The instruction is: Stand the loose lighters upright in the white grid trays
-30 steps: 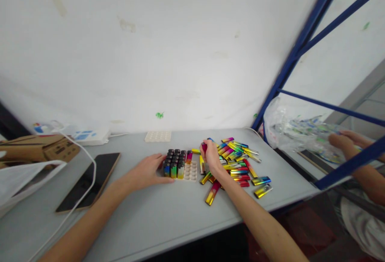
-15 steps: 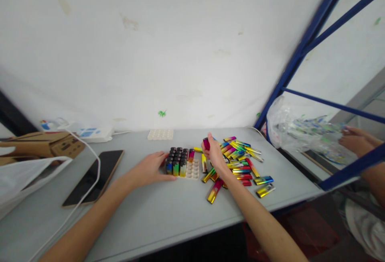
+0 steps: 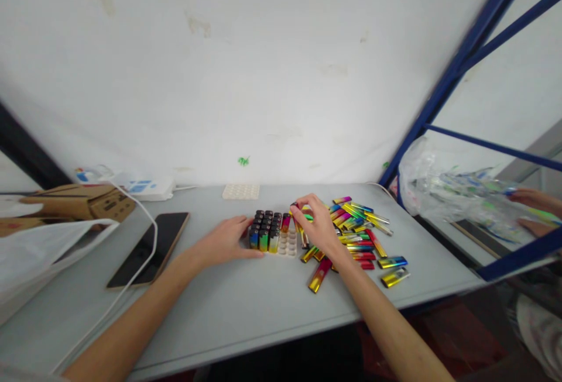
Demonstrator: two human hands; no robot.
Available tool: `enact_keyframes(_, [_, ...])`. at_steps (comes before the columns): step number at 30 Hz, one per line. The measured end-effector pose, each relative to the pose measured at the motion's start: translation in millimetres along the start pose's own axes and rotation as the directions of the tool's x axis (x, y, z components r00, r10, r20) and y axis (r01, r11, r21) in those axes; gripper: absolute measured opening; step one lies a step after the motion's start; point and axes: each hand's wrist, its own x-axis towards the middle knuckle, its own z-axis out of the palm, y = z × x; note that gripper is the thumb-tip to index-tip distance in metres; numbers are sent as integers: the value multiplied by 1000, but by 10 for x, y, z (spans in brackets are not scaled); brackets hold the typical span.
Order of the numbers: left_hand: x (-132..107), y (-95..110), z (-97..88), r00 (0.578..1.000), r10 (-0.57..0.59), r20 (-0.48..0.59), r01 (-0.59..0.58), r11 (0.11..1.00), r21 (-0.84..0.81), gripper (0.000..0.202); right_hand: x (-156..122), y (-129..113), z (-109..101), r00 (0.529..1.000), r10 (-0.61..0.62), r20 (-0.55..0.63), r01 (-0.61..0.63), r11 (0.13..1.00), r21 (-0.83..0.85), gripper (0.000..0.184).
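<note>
My left hand (image 3: 226, 240) grips the left end of a white tray (image 3: 287, 245) with round-cornered pockets, its thumb along the front and its fingertips partly hidden behind. Upright lighters (image 3: 264, 233) with black tops fill the tray's left side in rows. One red-purple lighter (image 3: 285, 222) stands beside them at the back. Above the tray's back right part, my right hand (image 3: 317, 222) pinches another lighter (image 3: 294, 207) between thumb and fingers. Its lower part is hard to make out. To the right lies a loose pile of shiny, multicoloured lighters (image 3: 351, 236), partly hidden by my right hand and forearm.
A second white tray (image 3: 241, 192) lies by the wall. On the left are a phone (image 3: 151, 247), a white cable (image 3: 154, 236), a cardboard box (image 3: 92, 200) and a white bag (image 3: 48, 253). Beyond the blue frame (image 3: 432, 107), another person's hands (image 3: 535, 203) hold clear plastic bags.
My right hand has turned downward and brought its lighter from above the pile to the tray's back right part. My left hand keeps its place on the tray. The view has shifted slightly.
</note>
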Motion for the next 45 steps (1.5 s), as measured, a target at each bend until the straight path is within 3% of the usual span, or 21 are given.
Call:
enact_keyframes(8, [2,9,-9,1000,-7,16,7,1000,1,66,-27,-67,-21,970,23,240,-18,1000,-22,31])
enact_keyframes(19, [4,35,-20,998,-34,43,33,999,33,67,-47,73,-75,972,-9,235,31,995,-91,35])
enact_keyframes(24, [-1,77,-50,998,-40,40,40,999,12,66,-29,62,-143,921,47,386,-25,998,-61,32])
enact_keyframes(33, [11,67,-43,998,-45,37,45,999,24,66,16,80,-193,936,92,341,23,947,-319,44])
enact_keyframes(36, [10,81,-51,997,-54,46,51,997,52,65,59,155,-356,965,231,124,-120,809,-576,47])
enact_keyframes(39, [8,94,-60,996,-73,52,69,995,76,67,62,319,-593,918,385,-90,-310,559,-769,36])
enact_keyframes(42, [13,83,-57,996,-64,54,60,996,66,70,6,512,-795,879,466,-100,-334,453,-827,36])
enact_keyframes(45, [22,56,-44,997,-59,46,56,997,60,69,-53,650,-890,873,483,-69,-320,460,-828,46])
